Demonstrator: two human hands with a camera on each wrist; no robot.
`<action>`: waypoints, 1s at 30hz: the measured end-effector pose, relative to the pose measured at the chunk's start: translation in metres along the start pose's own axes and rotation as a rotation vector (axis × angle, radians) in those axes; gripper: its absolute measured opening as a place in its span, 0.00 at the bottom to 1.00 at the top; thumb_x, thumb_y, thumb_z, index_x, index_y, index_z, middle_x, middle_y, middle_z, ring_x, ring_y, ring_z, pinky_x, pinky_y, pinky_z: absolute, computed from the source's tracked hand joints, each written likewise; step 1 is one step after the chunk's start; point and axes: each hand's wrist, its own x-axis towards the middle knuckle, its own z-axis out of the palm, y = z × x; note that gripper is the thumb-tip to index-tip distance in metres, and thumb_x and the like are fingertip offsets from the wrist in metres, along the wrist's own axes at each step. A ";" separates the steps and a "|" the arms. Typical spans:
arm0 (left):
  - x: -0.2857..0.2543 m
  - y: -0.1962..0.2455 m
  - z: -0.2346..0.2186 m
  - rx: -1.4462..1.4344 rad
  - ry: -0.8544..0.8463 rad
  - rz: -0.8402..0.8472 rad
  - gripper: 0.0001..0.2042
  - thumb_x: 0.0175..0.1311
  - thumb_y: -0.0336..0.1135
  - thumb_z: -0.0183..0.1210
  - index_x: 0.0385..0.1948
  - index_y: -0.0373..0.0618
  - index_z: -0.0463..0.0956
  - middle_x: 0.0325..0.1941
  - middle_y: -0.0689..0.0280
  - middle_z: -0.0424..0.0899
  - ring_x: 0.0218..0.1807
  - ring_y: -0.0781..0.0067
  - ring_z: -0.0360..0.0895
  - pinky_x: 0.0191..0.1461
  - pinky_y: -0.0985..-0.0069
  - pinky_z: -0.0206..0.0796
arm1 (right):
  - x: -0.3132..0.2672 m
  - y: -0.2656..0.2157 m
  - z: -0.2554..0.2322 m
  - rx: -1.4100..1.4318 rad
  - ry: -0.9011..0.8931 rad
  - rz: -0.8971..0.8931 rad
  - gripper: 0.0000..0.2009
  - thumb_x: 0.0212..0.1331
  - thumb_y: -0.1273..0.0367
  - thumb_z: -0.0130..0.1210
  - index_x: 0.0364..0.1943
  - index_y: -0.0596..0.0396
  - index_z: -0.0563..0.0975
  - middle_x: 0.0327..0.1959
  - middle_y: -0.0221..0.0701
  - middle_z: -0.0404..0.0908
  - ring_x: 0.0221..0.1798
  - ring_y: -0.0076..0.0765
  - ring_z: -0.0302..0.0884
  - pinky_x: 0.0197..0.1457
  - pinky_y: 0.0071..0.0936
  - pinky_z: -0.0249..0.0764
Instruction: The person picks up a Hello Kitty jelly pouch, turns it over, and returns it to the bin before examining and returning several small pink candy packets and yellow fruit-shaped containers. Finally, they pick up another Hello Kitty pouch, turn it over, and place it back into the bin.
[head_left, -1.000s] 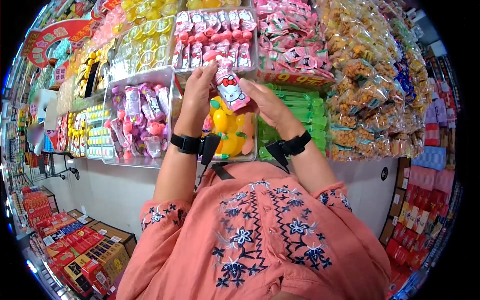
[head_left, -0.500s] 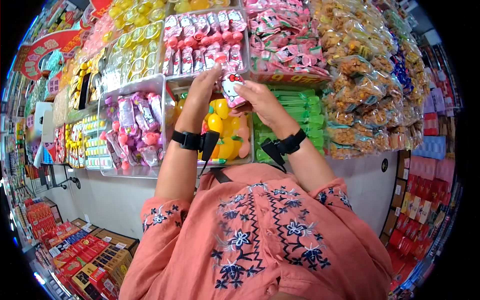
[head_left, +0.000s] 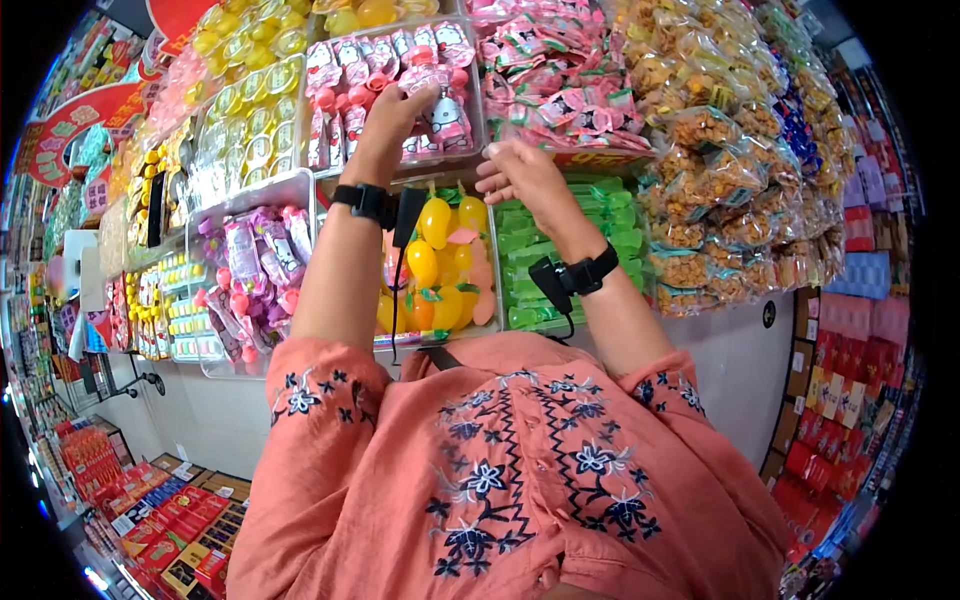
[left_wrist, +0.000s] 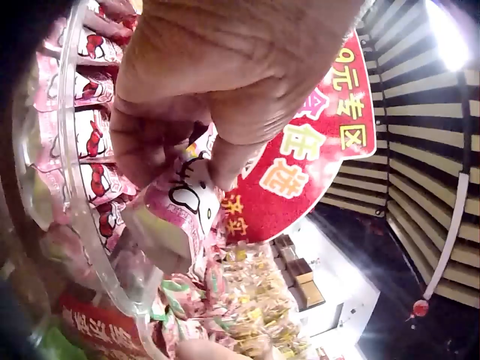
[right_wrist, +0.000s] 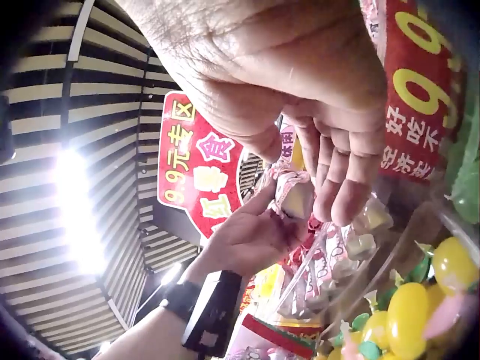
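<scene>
My left hand (head_left: 390, 120) grips a pink pouch (head_left: 450, 120) with a white cartoon cat face, thumb and fingers around its upper end. In the left wrist view the same pouch (left_wrist: 187, 202) tilts beside the rim of a clear bin. Rows of matching pink pouches (head_left: 355, 60) with red round caps fill that bin, right under the held one. My right hand (head_left: 530, 185) holds nothing; its fingers are loosely bent, over the front edge of the display. In the right wrist view it stands apart from the pouch, nearer the camera.
Yellow mango-shaped packs (head_left: 430, 240) and green packs (head_left: 580, 240) lie in front trays. A bin of purple pouches (head_left: 260, 250) stands at left. Pink packets (head_left: 560, 80) and bagged brown snacks (head_left: 700, 170) are piled to the right. A red sign (left_wrist: 277, 172) rises behind.
The right hand has let go of the pouch and drawn back to the right. My left hand has carried the pouch forward and slightly left, over the bin of matching pouches.
</scene>
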 end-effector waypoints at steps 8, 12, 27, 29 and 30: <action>0.027 -0.039 0.003 0.077 -0.098 0.005 0.13 0.64 0.43 0.63 0.34 0.41 0.79 0.26 0.71 0.79 0.25 0.81 0.73 0.28 0.79 0.63 | -0.013 0.001 -0.008 -0.021 -0.003 0.028 0.21 0.72 0.56 0.49 0.52 0.64 0.73 0.44 0.41 0.80 0.40 0.33 0.82 0.41 0.29 0.80; 0.037 -0.052 0.000 0.084 -0.109 -0.034 0.13 0.64 0.42 0.63 0.37 0.41 0.79 0.28 0.71 0.80 0.27 0.80 0.73 0.31 0.77 0.64 | -0.009 0.007 -0.009 -0.006 -0.007 0.051 0.19 0.70 0.58 0.50 0.50 0.61 0.72 0.43 0.40 0.81 0.38 0.32 0.82 0.38 0.28 0.80; 0.042 -0.060 -0.002 0.149 0.018 -0.011 0.17 0.67 0.46 0.59 0.33 0.38 0.78 0.28 0.69 0.77 0.31 0.78 0.73 0.34 0.74 0.64 | -0.008 0.014 -0.006 -0.007 -0.031 0.080 0.19 0.71 0.57 0.50 0.50 0.60 0.73 0.43 0.38 0.81 0.38 0.30 0.82 0.39 0.26 0.80; 0.041 -0.060 -0.005 0.083 0.005 -0.039 0.15 0.68 0.45 0.58 0.32 0.40 0.78 0.26 0.72 0.75 0.29 0.81 0.71 0.33 0.76 0.63 | -0.008 0.013 -0.005 -0.002 -0.035 0.086 0.18 0.71 0.57 0.51 0.50 0.60 0.73 0.43 0.38 0.81 0.38 0.30 0.82 0.39 0.26 0.80; 0.042 -0.061 -0.007 0.085 0.010 -0.027 0.15 0.69 0.45 0.58 0.32 0.41 0.78 0.26 0.73 0.75 0.29 0.81 0.70 0.33 0.77 0.63 | -0.009 0.013 -0.004 0.001 -0.036 0.089 0.18 0.71 0.57 0.51 0.50 0.60 0.73 0.43 0.38 0.81 0.38 0.30 0.82 0.39 0.26 0.80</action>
